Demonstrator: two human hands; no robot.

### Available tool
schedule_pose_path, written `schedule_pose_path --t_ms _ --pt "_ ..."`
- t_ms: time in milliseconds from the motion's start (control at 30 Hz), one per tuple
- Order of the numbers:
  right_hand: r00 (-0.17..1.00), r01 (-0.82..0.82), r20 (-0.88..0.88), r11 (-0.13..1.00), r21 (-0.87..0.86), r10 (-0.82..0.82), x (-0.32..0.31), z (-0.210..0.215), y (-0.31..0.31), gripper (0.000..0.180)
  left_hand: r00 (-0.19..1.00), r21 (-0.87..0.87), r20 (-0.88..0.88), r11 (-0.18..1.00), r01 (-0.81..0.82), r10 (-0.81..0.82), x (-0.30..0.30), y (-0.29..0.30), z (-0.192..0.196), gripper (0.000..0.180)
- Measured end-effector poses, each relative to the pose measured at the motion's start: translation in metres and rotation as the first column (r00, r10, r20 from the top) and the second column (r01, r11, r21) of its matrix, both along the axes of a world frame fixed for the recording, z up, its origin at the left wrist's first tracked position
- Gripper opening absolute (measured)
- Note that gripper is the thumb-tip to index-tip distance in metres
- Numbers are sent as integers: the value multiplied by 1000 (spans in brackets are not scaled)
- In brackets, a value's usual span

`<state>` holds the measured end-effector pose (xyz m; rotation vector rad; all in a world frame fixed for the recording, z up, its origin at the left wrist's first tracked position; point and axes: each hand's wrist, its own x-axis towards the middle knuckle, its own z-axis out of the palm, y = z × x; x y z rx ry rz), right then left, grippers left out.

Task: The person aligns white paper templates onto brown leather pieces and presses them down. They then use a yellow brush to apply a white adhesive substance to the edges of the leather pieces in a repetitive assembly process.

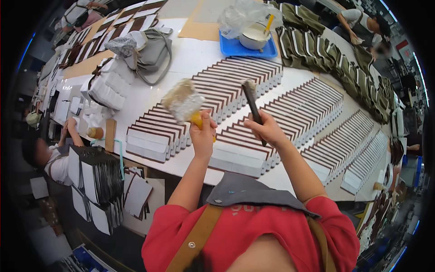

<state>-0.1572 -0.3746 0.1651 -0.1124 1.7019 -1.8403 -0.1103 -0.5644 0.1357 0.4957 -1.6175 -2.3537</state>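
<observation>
Head view: both hands [202, 129] [267, 129] raised, gripping brushes [183, 102] [250, 97].

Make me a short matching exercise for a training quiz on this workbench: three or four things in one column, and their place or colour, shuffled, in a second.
Things
1. wide brush
2. dark narrow brush
3. white bowl
4. grey bag

Places
A. on the blue tray at the far side of the table
B. held up in the left hand, by a yellow handle
C. lying on the table to the far left, strap loose
D. held in the right hand

Pairs: 1-B, 2-D, 3-A, 4-C
</observation>
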Motion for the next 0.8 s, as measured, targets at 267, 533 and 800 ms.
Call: schedule_pose_path --t_ms 267,533,800 --pt "841 433 -487 831 349 -234 150 16 93 18 833 -382 179 743 550 -524 110 58 -33 23" --pt "758 509 -628 760 405 -174 294 9 131 15 678 -762 235 302 573 -696 185 101 -31 18" --pt "900 430 -367 607 668 -234 382 -53 175 26 547 -798 328 84 596 -770 274 133 -51 17"
